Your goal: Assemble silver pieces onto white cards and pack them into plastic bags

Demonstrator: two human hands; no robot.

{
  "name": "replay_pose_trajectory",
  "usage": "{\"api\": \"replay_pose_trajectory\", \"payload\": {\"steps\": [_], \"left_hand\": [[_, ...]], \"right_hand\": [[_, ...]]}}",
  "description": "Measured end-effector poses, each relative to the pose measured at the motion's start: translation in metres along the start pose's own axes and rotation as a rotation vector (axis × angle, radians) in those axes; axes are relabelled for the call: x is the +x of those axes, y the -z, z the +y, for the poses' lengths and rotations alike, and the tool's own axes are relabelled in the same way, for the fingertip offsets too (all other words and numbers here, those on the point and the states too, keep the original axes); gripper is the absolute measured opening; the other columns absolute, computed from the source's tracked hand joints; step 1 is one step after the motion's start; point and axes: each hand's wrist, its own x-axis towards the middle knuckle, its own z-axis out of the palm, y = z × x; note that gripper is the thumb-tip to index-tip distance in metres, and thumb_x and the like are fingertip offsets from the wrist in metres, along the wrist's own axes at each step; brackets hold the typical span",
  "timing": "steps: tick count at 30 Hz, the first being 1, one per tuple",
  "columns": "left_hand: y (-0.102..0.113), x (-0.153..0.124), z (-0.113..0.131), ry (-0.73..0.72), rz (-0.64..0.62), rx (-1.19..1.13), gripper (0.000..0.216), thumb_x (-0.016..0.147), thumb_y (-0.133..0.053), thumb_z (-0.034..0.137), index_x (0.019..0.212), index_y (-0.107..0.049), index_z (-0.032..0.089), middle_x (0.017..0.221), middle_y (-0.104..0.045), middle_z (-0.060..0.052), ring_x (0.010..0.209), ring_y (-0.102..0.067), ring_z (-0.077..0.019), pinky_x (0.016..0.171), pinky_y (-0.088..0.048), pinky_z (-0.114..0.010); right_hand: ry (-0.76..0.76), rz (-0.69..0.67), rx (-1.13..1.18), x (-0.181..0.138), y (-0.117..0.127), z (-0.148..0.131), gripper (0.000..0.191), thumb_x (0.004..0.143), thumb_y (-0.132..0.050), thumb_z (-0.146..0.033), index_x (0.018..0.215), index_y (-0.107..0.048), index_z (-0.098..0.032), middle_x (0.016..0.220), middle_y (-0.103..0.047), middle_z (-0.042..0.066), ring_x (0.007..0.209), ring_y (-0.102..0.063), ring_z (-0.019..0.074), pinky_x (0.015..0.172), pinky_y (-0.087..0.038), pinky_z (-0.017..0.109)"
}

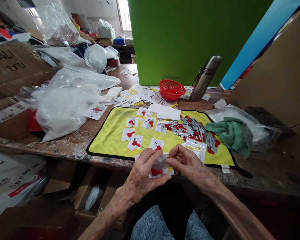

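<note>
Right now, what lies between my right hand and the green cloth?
Head view: from your right hand to the green cloth, a clear packet and silver-and-red cards on the yellow mat.

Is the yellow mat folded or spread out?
Spread out: the black-edged yellow cloth mat lies flat on the worn wooden table, its long black border showing.

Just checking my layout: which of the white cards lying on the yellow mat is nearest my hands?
The white card with the red mark, just above your left hand; the other cards on the yellow mat lie farther back.
</note>
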Motion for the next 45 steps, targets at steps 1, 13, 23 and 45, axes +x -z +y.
{"api": "replay_pose_trajectory", "payload": {"steps": [1,13,23,45], "left_hand": [[0.0,-0.001,0.0,-0.001,-0.003,-0.011,0.057,0.074,-0.071,0.032,0.125,-0.05,0.016,0.108,-0.063,-0.014,0.101,-0.06,-0.0242,0.085,-0.054,-0.039],[0.029,0.024,0.006,0.725,-0.294,-0.796,0.027,0.082,-0.06,0.041,0.081,-0.063,0.014,0.07,-0.06,-0.001,0.061,-0.053,-0.0098,0.057,-0.044,-0.02],[0.03,0.027,0.008,0.811,-0.393,-0.963,0.03,0.073,-0.068,0.043,0.075,-0.063,0.013,0.07,-0.056,-0.001,0.063,-0.046,-0.0092,0.055,-0.037,-0.019],[0.002,0.025,0.022,1.03,0.061,-1.248,0.032,0.067,-0.076,0.037,0.069,-0.053,0.015,0.066,-0.058,0.003,0.058,-0.052,-0.0076,0.058,-0.041,-0.02]], "right_hand": [[-0.025,-0.045,0.038,0.002,0.0,0.001,0.034,0.074,-0.064,-0.049,0.076,-0.046,-0.02,0.063,-0.046,-0.007,0.051,-0.04,0.0083,0.048,-0.031,0.022],[-0.029,-0.335,-0.002,0.008,0.008,-0.018,0.034,0.073,-0.067,-0.046,0.069,-0.048,-0.018,0.062,-0.04,-0.006,0.056,-0.033,0.0077,0.05,-0.026,0.021],[-0.093,-0.494,0.073,0.009,0.008,-0.013,0.034,0.07,-0.071,-0.045,0.072,-0.053,-0.016,0.064,-0.04,-0.007,0.058,-0.033,0.0067,0.05,-0.023,0.02],[0.046,-0.103,0.018,-0.01,0.01,-0.008,0.036,0.081,-0.057,-0.053,0.077,-0.056,-0.018,0.07,-0.052,-0.002,0.065,-0.047,0.0118,0.055,-0.037,0.022]]}}
